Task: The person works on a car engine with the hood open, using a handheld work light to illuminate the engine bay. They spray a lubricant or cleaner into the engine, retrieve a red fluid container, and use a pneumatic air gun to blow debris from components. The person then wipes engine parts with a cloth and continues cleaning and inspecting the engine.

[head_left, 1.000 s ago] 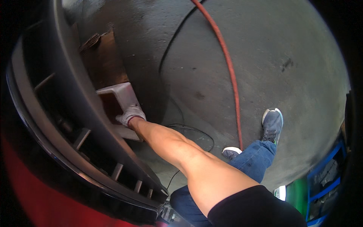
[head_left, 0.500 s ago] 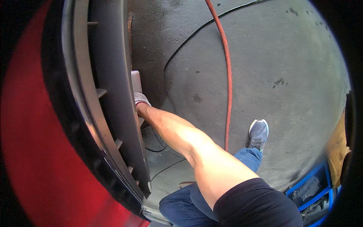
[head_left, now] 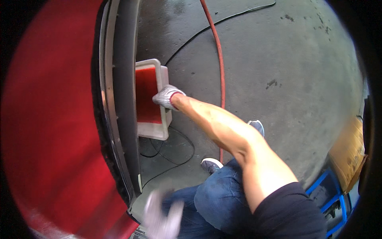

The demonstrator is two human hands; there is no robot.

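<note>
My right hand, in a pale knit glove with a dark red cuff, is closed on the right rim of a white plastic tub. The tub's inside looks red; whether that is liquid or a reflection I cannot tell. Its left part is hidden under the dark lower edge of a red car's bumper. Low in the picture, near the bumper's near end and my knee, my gloved left hand is blurred by motion. Its thumb and fingers look spread, with nothing seen in them.
A red hose runs along the grey floor right of the tub. A thin black cable crosses beneath it, and a thin cable loops near the tub. Cardboard and a blue frame stand at the lower right.
The tub has come out to the right from under the bumper, with my right hand on its rim. My left hand has come into view. The view has shifted and my feet appear elsewhere.
</note>
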